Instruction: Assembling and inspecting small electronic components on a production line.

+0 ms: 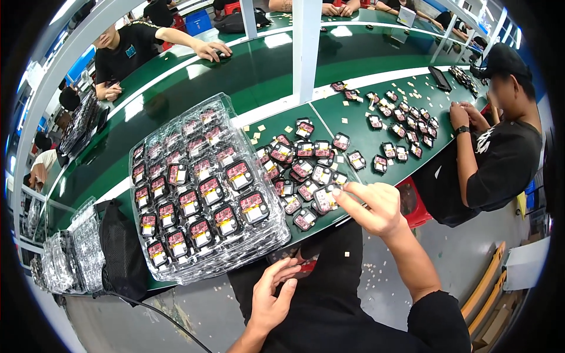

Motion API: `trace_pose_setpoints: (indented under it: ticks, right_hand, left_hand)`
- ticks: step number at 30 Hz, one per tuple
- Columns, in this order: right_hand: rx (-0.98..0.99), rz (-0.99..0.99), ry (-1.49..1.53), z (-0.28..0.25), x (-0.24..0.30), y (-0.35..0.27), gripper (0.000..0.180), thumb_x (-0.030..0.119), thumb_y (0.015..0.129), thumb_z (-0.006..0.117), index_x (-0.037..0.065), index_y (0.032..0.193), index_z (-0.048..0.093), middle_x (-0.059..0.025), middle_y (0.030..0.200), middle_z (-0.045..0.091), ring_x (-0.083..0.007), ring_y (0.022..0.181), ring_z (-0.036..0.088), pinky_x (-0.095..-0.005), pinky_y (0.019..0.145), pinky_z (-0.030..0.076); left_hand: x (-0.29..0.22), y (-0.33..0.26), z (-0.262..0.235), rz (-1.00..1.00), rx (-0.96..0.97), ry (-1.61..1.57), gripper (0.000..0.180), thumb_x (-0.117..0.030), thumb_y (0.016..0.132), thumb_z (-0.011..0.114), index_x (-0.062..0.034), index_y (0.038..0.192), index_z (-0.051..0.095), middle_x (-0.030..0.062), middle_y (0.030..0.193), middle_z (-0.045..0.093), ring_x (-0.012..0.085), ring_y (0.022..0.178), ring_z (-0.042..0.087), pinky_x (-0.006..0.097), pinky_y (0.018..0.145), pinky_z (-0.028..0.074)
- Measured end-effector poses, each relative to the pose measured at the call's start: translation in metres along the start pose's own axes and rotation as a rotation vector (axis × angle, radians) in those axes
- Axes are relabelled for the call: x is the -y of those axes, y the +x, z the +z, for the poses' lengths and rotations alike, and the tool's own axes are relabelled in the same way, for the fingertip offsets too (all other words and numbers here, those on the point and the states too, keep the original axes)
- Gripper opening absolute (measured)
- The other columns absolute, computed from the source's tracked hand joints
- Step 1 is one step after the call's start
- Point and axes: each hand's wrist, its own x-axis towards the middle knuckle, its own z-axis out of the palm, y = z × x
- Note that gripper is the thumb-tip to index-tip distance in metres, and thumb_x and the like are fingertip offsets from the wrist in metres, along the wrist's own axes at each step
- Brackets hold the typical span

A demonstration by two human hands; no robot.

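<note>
The right hand [376, 207] is reaching over the green surface [247, 76], its grip narrowing as thumb and forefinger are pinching 1 small black module [325, 199] at the near edge of a loose pile. The left hand [272, 297] is hovering open above the lap, fingers spread, holding nothing. A clear plastic tray [206, 188] of modules is sitting just left of the pile.

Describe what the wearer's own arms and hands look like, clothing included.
Both forearms are bare, with no gloves, watch or rings visible. The left hand and right hand are uncovered. A short black sleeve shows on the right upper arm; the left sleeve is out of view.
</note>
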Motion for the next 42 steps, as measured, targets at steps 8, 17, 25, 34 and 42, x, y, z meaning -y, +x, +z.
trace_pose_setpoints:
  ticks: [8, 17, 25, 34, 42]
  right_hand:
    - [0.267, 0.644, -0.197, 0.036, -0.076, -0.01, 0.02, 0.008, 0.089, 0.069, 0.011, 0.108, 0.073, -0.009, 0.091, 0.067, -0.035, 0.073, 0.07, -0.0464, 0.064, 0.057]
    - [0.558, 0.801, 0.119, 0.049, -0.126, 0.011, 0.021, 0.014, 0.077, 0.066, -0.002, 0.09, 0.073, -0.0259, 0.092, 0.064, -0.0433, 0.095, 0.065, -0.049, 0.087, 0.052]
    - [0.502, 1.012, -0.194, 0.108, -0.185, 0.039, 0.034, 0.033, 0.094, 0.07, 0.008, 0.117, 0.071, -0.019, 0.116, 0.07, -0.0373, 0.111, 0.069, -0.0488, 0.095, 0.056]
    - [0.489, 0.937, -0.26, 0.083, -0.17, 0.046, 0.028, 0.028, 0.087, 0.072, 0.004, 0.102, 0.07, -0.0189, 0.105, 0.072, -0.0387, 0.1, 0.072, -0.0495, 0.087, 0.058]
    - [0.333, 0.329, 0.536, -0.023, 0.03, 0.049, 0.034, 0.026, 0.077, 0.088, 0.007, 0.078, 0.059, -0.0118, 0.107, 0.071, -0.0258, 0.067, 0.067, -0.0347, 0.057, 0.056]
  left_hand:
    - [0.006, -0.004, -0.002, 0.005, -0.015, -0.006, 0.043, 0.005, 0.1, 0.062, 0.0073, 0.141, 0.049, 0.0238, 0.133, 0.065, 0.0289, 0.122, 0.068, 0.037, 0.106, 0.053]
    - [0.008, -0.009, -0.004, -0.056, -0.06, -0.003, 0.044, 0.003, 0.1, 0.062, 0.0082, 0.141, 0.049, 0.0228, 0.133, 0.065, 0.028, 0.122, 0.068, 0.036, 0.106, 0.052]
    - [0.003, -0.01, 0.004, -0.077, -0.018, 0.028, 0.044, 0.002, 0.1, 0.066, 0.0075, 0.141, 0.052, 0.0212, 0.132, 0.066, 0.0262, 0.121, 0.068, 0.036, 0.105, 0.053]
    - [0.001, -0.014, 0.001, -0.066, -0.025, 0.011, 0.042, 0.002, 0.1, 0.065, 0.007, 0.14, 0.053, 0.0206, 0.13, 0.067, 0.0259, 0.121, 0.068, 0.036, 0.106, 0.053]
    - [-0.005, -0.01, -0.002, -0.006, 0.056, -0.265, 0.043, -0.002, 0.104, 0.061, 0.0077, 0.144, 0.049, 0.0239, 0.138, 0.064, 0.0297, 0.13, 0.064, 0.039, 0.112, 0.049]
